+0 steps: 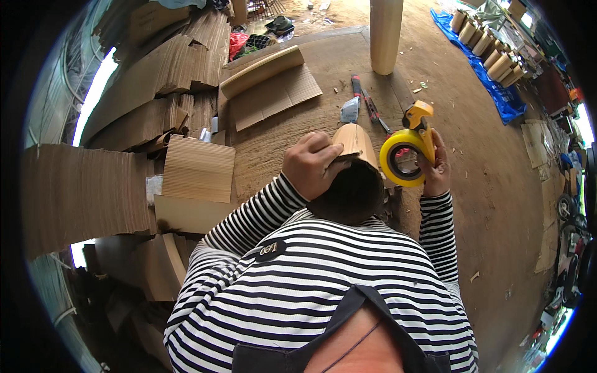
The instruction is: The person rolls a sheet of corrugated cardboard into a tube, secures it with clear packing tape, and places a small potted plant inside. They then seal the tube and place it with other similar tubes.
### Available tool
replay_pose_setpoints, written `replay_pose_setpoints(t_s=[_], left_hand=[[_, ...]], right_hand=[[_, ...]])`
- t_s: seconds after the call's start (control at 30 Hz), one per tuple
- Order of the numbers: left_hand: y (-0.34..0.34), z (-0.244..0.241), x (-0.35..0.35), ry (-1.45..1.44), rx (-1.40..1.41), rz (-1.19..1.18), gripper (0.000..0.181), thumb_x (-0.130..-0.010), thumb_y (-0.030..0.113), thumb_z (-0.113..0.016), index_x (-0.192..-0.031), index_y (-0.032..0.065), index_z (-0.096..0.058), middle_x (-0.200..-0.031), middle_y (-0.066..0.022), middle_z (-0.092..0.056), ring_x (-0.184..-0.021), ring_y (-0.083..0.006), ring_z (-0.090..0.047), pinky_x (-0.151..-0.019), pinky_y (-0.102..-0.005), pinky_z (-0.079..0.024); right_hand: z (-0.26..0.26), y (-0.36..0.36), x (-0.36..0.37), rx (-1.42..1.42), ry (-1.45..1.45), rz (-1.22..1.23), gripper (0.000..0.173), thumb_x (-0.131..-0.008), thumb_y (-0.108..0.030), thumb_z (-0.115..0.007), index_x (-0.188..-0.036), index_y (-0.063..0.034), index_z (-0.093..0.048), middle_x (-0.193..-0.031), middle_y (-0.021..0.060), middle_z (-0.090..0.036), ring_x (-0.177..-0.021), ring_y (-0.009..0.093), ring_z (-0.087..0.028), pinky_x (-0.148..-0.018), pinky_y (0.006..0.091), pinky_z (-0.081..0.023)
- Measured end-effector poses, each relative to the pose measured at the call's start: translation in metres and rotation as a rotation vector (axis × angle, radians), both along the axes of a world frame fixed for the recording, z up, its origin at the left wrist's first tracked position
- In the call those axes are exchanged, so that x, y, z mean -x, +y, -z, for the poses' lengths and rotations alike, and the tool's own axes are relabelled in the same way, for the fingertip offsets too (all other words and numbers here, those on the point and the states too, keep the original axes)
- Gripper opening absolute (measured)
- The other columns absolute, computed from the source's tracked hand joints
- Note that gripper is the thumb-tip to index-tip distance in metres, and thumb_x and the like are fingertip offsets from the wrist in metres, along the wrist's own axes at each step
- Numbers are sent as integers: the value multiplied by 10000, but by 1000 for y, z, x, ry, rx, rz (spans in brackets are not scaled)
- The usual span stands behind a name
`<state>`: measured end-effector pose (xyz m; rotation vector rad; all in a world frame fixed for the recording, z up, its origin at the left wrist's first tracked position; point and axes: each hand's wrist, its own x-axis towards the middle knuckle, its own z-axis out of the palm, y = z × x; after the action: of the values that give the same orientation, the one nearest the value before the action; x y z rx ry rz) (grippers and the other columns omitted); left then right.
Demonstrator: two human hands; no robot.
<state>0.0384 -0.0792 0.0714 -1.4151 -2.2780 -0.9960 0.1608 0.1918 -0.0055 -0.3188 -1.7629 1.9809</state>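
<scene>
My left hand [311, 164] grips the near rim of a rolled cardboard tube [357, 140], whose dark open end faces me. To the right of the tube, my right hand [434, 164] holds a yellow tape dispenser [422, 114] with a roll of yellow tape [388, 156] on it. Beyond the tube, a scraper with a red and black handle [356, 86] lies on the wooden board, with a red and black utility knife [371, 108] beside it.
A curled cardboard sheet [280, 95] lies on the wooden board [261, 158]. Stacks of cardboard [88, 196] stand at the left. A tall cardboard tube [386, 42] stands upright at the far edge. More tubes [501, 65] lie on a blue tarp [494, 95] at the upper right.
</scene>
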Motion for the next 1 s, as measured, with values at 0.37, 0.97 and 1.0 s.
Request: replay_pose_setpoints(t_s=[0.37,0.97,1.0], left_hand=[[5,17,-4,-1056,-127,533,391,-954,209,-524,-1303,37,-484,-1243,-162,-601,-1221,-265,-539,-1046,-371,-423],[80,28,32,-1968,-319,457,499,-969,196,-563,-1409,96,-350,-853,16,-541,-617,-33,-459,-537,-161,-394],[81,29,35,-1955,-359,474,486,-954,173,-579,-1388,100,-373,-860,12,-549,-625,-36,-466,-547,-166,-396]], right_hand=[[1,16,9,-64,66,-307,652,-816,16,-636,-1418,-5,-386,-1358,149,-491,-1241,217,-496,-1065,347,-396],[-47,29,0,-633,15,-356,658,-701,-17,-731,-1314,33,-495,-1125,165,-583,-1018,269,-596,-918,344,-482],[-47,31,3,-635,6,-367,660,-684,11,-726,-1306,26,-505,-1128,168,-588,-1028,278,-604,-924,347,-488]])
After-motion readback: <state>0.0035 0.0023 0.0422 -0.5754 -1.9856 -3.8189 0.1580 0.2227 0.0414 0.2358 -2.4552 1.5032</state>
